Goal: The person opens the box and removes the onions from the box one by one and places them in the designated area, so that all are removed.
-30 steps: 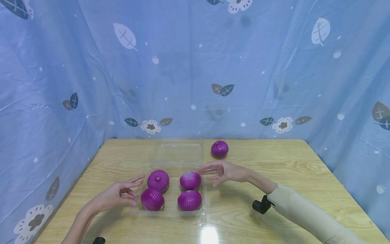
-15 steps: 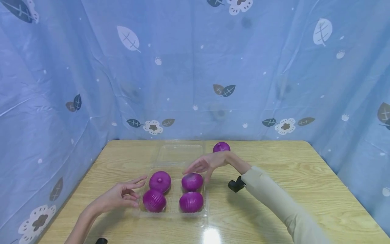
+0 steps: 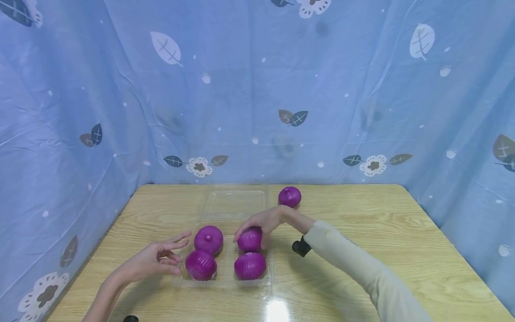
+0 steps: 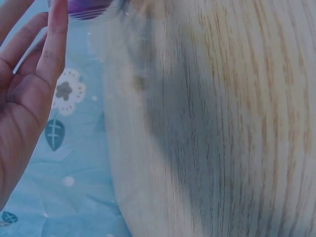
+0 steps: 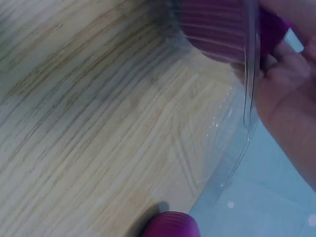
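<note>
A clear plastic clamshell box (image 3: 227, 281) lies with its lid folded back, holding several purple onions. My right hand (image 3: 267, 220) reaches over its right rim and grips the back right onion (image 3: 248, 240), fingers on its left side and thumb on its right. In the right wrist view that hand (image 5: 291, 81) is around the onion (image 5: 212, 27), partly seen through the box wall. In front of it sits another onion (image 3: 250, 266). My left hand (image 3: 154, 258) stays at the box's left edge with relaxed fingers, beside the two left onions (image 3: 208, 239).
One loose onion (image 3: 289, 197) sits near the back edge of the wooden table (image 3: 362, 214), right of the open lid (image 3: 235, 203). A blue patterned curtain (image 3: 257, 89) surrounds the table at the back and sides. A black wrist camera (image 3: 301, 247) hangs under my right sleeve.
My right hand has moved left and down from beside the box onto the back right onion, and its fingers have curled round it. The left hand keeps its place.
</note>
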A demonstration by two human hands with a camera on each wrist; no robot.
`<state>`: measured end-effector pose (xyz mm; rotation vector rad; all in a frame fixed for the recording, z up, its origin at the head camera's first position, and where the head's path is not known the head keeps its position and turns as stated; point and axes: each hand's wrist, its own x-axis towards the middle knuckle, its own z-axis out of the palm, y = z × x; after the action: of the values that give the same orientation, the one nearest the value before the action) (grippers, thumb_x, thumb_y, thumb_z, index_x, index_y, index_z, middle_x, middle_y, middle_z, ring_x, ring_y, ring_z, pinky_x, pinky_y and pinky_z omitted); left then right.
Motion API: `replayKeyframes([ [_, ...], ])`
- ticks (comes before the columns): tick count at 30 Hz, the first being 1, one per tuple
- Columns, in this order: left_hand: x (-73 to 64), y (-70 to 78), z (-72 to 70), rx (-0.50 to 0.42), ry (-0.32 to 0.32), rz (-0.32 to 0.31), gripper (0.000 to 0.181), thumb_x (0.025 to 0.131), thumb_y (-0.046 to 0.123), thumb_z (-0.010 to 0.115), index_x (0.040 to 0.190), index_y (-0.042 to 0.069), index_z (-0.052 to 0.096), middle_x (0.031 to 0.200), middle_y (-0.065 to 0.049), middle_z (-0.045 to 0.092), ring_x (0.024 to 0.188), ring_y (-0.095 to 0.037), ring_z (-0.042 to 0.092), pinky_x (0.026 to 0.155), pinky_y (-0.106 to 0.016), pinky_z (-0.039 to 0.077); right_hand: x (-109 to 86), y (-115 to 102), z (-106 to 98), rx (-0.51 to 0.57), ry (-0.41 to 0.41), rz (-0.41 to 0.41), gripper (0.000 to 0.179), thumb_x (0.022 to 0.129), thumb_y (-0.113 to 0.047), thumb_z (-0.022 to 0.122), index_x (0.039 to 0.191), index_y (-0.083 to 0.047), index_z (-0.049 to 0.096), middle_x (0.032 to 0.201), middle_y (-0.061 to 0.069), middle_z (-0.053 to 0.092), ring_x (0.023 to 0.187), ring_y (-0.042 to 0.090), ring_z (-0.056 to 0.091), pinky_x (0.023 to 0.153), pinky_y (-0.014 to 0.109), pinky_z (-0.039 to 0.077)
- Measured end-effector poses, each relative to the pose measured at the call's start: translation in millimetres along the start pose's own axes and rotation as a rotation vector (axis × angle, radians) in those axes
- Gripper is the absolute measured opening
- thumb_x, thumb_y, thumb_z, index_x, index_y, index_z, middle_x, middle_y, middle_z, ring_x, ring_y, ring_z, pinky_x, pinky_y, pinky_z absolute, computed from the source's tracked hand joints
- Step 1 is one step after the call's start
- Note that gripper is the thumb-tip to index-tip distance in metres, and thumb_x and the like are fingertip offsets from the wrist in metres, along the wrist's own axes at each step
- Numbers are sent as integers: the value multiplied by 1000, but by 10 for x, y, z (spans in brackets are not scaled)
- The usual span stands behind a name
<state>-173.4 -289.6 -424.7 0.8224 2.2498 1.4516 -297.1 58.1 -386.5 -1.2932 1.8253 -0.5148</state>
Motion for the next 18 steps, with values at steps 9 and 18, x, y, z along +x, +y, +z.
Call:
replayKeyframes([
  [9,14,36,19,15,8,-15,70,84,9,72,140,-12,36,152,-26,15,95,-17,62,86,-26,54,-19,-64,11,-19,150,44,76,63,9,82,132,-14,57,134,-3,52,118,7,46,101,24,39],
  [18,29,41,28,-13,8,-22,73,83,8,72,141,-13,33,155,-17,20,94,-16,62,85,-27,54,-111,-47,79,102,291,-52,82,67,5,83,140,-8,48,141,6,46,125,18,45,102,31,43],
])
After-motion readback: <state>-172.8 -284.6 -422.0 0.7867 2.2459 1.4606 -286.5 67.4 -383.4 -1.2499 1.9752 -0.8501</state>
